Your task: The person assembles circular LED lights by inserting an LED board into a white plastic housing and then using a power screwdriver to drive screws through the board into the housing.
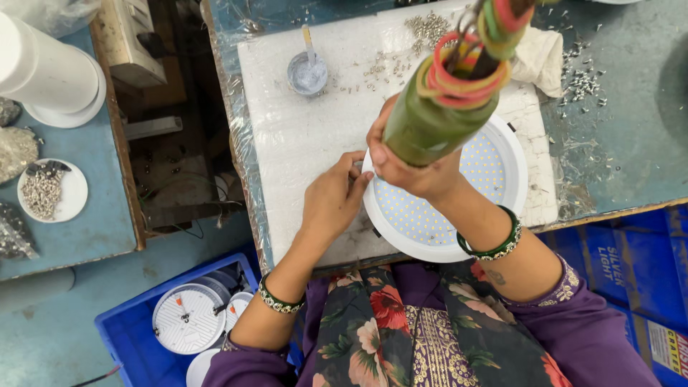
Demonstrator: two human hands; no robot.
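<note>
A round white lamp panel (494, 168) with a grid of small yellow dots lies on a white board (301, 129) in front of me. My right hand (412, 168) is wrapped around the lower end of a green power screwdriver (437, 115), which hangs from above with coloured bands round it and points down at the panel's left part. My left hand (331, 201) rests on the board at the panel's left rim, fingertips touching the edge.
A small grey cup (307, 72) with a stick stands at the board's back. Loose screws (428, 27) lie scattered there. A blue crate (136, 337) at lower left holds round white lamp backs (188, 319). A white plate of screws (49, 190) sits at left.
</note>
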